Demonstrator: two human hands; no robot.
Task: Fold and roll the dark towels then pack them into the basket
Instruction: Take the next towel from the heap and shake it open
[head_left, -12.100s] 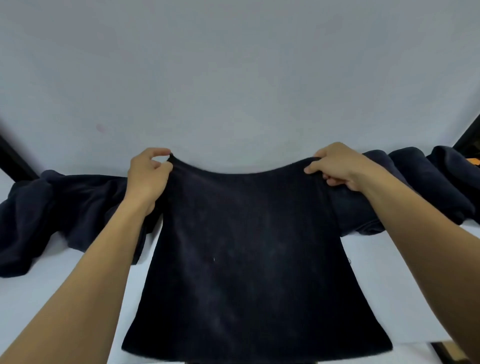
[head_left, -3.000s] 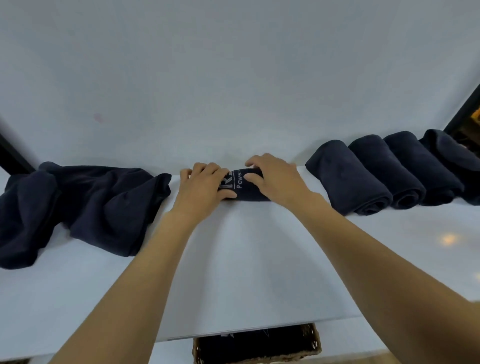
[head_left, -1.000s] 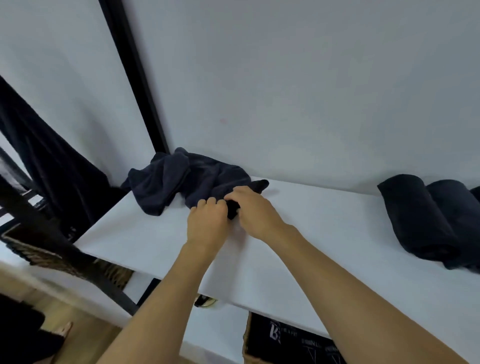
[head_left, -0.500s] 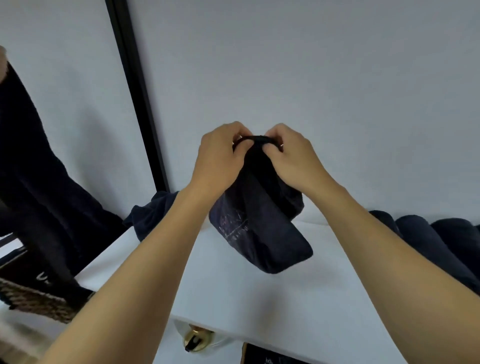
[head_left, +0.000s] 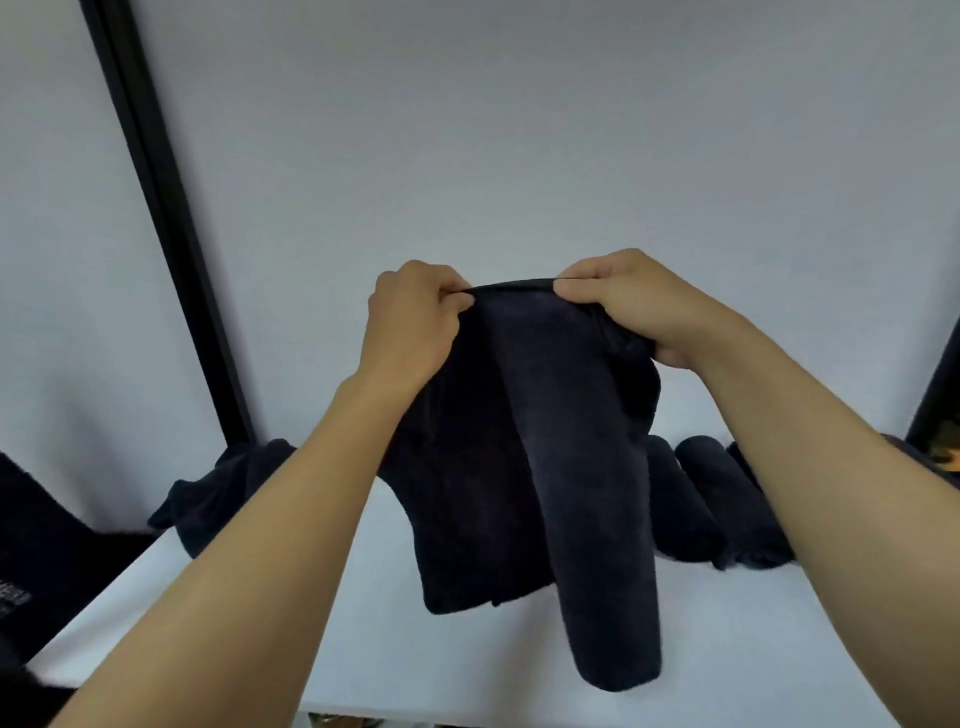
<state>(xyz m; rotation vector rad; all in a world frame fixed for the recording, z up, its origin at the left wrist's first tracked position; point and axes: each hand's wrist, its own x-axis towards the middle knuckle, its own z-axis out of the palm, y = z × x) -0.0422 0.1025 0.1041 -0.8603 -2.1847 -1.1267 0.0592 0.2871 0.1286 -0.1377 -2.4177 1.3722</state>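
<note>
Soft, diffuse light fills the scene without glare. The grey-white wall (head_left: 519, 130) darkens toward the top. The dark towel (head_left: 545, 467) reads almost flat black, its folds barely showing. Only a faint shadow lies on the white counter (head_left: 737, 639) beneath it. Wide-angle distortion tilts the black post (head_left: 173, 249) at left, and fine detail is slightly soft throughout.

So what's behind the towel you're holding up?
Rolled towels peek out on its right and a loose heap on its left, both on the white table. The towel hides the table strip and wall straight behind it, so anything there cannot be seen.
</note>
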